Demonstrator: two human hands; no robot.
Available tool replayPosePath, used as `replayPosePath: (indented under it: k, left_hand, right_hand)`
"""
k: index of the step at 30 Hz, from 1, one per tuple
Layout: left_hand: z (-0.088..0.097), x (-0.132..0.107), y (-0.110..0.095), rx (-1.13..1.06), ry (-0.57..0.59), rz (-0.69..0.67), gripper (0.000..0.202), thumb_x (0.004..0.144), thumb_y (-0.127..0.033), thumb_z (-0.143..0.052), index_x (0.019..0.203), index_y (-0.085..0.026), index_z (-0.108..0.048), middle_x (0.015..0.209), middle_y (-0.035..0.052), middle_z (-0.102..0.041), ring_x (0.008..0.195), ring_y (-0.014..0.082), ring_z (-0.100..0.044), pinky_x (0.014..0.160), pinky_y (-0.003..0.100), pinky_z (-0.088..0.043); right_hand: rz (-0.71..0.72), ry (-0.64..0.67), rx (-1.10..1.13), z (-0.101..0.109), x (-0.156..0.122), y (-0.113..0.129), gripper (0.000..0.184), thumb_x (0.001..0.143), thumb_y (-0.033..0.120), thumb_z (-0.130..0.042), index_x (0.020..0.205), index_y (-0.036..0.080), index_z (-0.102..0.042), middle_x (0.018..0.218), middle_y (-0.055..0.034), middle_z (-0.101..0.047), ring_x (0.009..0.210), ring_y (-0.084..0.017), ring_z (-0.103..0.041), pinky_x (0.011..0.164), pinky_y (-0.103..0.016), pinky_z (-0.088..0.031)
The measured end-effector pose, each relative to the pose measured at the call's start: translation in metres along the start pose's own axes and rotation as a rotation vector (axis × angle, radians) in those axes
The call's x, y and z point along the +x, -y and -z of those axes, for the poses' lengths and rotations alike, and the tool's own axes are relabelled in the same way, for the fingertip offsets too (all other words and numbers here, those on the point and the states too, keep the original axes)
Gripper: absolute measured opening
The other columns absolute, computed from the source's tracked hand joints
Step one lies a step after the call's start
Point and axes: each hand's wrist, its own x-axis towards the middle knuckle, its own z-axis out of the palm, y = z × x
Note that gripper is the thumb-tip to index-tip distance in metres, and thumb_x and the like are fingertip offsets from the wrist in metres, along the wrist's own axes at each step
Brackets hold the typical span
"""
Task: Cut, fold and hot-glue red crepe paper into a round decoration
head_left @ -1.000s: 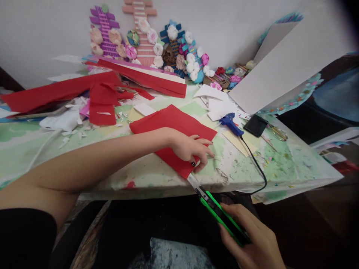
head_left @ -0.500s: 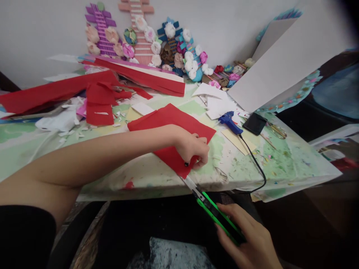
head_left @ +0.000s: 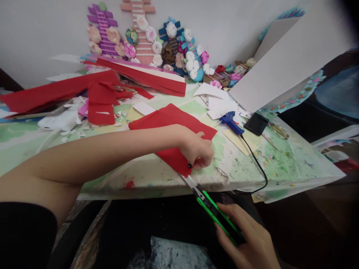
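A folded sheet of red paper [head_left: 176,118] lies on the table with one corner at the front edge. My left hand [head_left: 197,147] rests on its right side, fingers curled in and closed at the paper's edge near that corner; the fingertips are partly hidden. Below, my right hand [head_left: 249,231] grips a green and black utility knife [head_left: 215,213]. Its long blade is out and points up to the left, with the tip at or under the red paper's near corner; I cannot tell how far it goes in.
A blue glue gun [head_left: 232,122] with a black cord lies to the right, beside a dark phone [head_left: 255,124] and scissors [head_left: 280,131]. Red paper strips [head_left: 58,89] and white scraps are heaped on the left. Decorated guitar-shaped crafts [head_left: 140,37] lean on the wall behind.
My left hand has shifted slightly right along the paper's edge, its fingers a little more curled. The knife and my right hand look almost unmoved. The view has shifted slightly.
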Motion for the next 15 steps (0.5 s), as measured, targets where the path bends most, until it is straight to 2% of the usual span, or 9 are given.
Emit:
replayPosePath:
  k: [2,6,13,15]
  left_hand:
    - [0.000,0.000,0.001,0.014,0.005,-0.012,0.025,0.056,-0.003,-0.050,0.060,-0.025,-0.062,0.078,-0.0003,-0.063,0.095,0.0224,-0.051,0.109,0.055,-0.014]
    - [-0.003,0.002,0.006,-0.025,-0.046,-0.057,0.027,0.056,-0.002,-0.052,0.060,-0.026,-0.065,0.074,-0.0013,-0.067,0.096,0.0238,-0.054,0.104,0.051,-0.022]
    - [-0.004,0.004,0.016,-0.050,-0.046,-0.107,0.023,0.063,-0.012,-0.056,0.061,-0.029,-0.070,0.073,-0.0018,-0.071,0.095,0.0239,-0.055,0.098,0.043,-0.031]
    - [-0.006,0.005,0.020,0.043,-0.192,-0.018,0.017,0.066,-0.019,-0.059,0.064,-0.031,-0.071,0.072,-0.0026,-0.071,0.094,0.0226,-0.056,0.098,0.039,-0.033]
  right_hand:
    - [0.002,-0.008,-0.010,-0.001,0.000,-0.001,0.022,0.082,0.016,-0.053,0.104,0.016,-0.056,0.082,-0.0048,-0.069,0.069,-0.012,-0.069,0.060,-0.016,-0.054]
    - [-0.001,0.004,-0.007,-0.004,0.001,-0.003,0.023,0.083,0.016,-0.053,0.106,0.017,-0.056,0.085,-0.0054,-0.069,0.072,-0.013,-0.069,0.061,-0.017,-0.054]
    - [0.006,-0.018,-0.051,-0.007,0.001,-0.003,0.024,0.084,0.015,-0.052,0.108,0.015,-0.056,0.086,-0.0067,-0.069,0.073,-0.013,-0.069,0.063,-0.017,-0.054]
    - [0.007,-0.020,-0.071,-0.008,0.001,-0.004,0.024,0.084,0.015,-0.052,0.108,0.015,-0.056,0.087,-0.0070,-0.069,0.074,-0.013,-0.069,0.064,-0.017,-0.054]
